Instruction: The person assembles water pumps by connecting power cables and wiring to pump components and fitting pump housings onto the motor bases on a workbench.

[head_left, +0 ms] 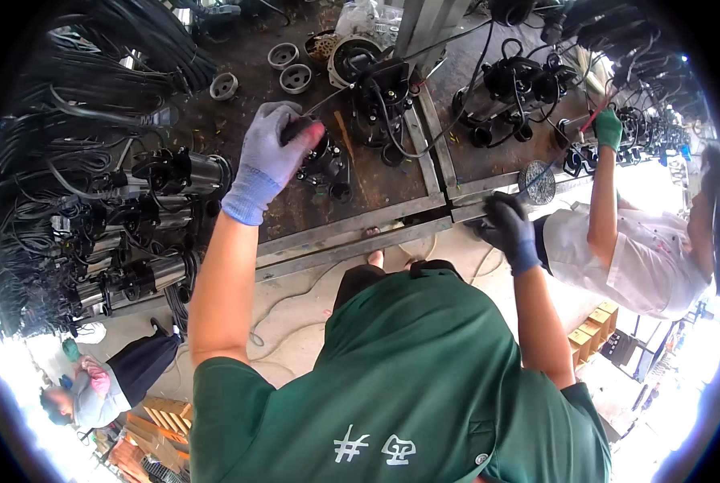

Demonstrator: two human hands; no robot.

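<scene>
My left hand (273,153), in a grey-blue glove with a red fingertip, is raised over the bench with its fingers bent in. It is just above a small black motor-like unit (321,167) with shiny metal on its side. What the fingers hold, if anything, is hidden by the glove. A thin dark wire runs from beside these fingers towards the upper right. My right hand (507,227), in a black glove with a blue cuff, is off the bench's front edge on the right. Motion smears its fingers. A larger black motor unit (382,101) with a looping cable stands right of my left hand.
Metal rings (296,78) lie at the back of the dark bench (376,191). Several cabled motor units (171,173) crowd the left side, and more (509,84) stand right. A metal post (426,36) rises behind. A co-worker's green-gloved hand (608,127) works at right.
</scene>
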